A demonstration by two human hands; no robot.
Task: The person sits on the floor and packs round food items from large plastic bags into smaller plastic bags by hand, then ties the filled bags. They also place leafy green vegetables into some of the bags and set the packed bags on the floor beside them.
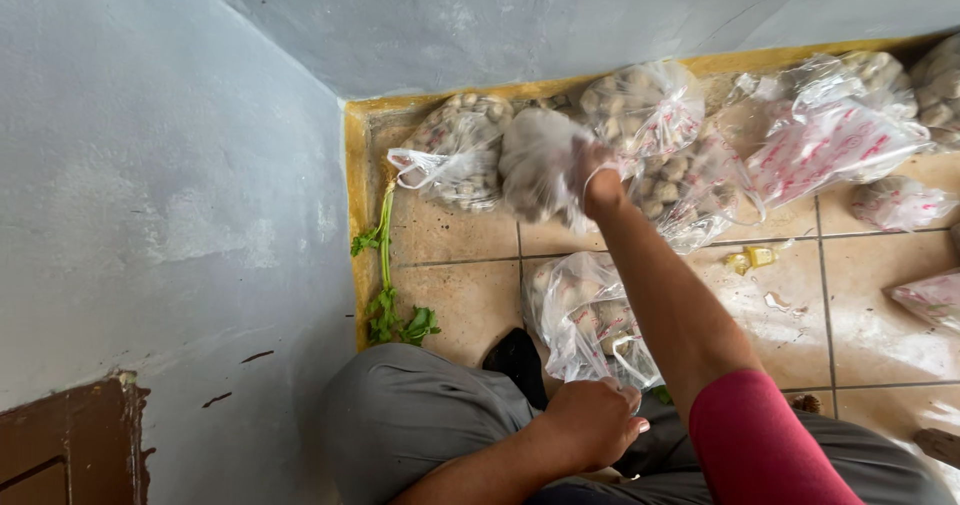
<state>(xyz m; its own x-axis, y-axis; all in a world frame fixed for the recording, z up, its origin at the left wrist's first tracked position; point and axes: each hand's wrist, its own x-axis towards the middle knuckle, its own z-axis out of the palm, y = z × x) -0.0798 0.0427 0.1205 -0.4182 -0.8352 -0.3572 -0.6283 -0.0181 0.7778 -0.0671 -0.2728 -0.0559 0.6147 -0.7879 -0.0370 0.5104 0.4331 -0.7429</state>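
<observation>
Currently we hold one clear plastic bag of small brown round items (535, 170) in our right hand (598, 187), arm stretched forward. The fingers are closed on the gathered neck of the bag, so the load hangs below the grip and the contents cannot spill. This bag sits in the air just in front of the far edge of the tiled floor (460, 295), between the corner bag (455, 150) and the next bag along the wall (650, 115). It appears blurred.

Our left hand (590, 425) rests low, near our grey-clad knees (410, 415). Its fingers are curled together on the open mouth of a second bag (585, 315), which lies on the floor just ahead of us. Gripping at the mouth keeps the film bunched and the contents inside.

Further filled bags stand in a row along the far edge of the floor, against the yellow skirting (620, 75) and the grey wall (150, 215); the wall props them upright. More bags with red print (835, 145) lie toward the far right corner.

A green leafy stem (385, 285) lies along the left edge of the floor. A small yellow scrap (755, 257) lies on the tiles, well apart from both hands.
</observation>
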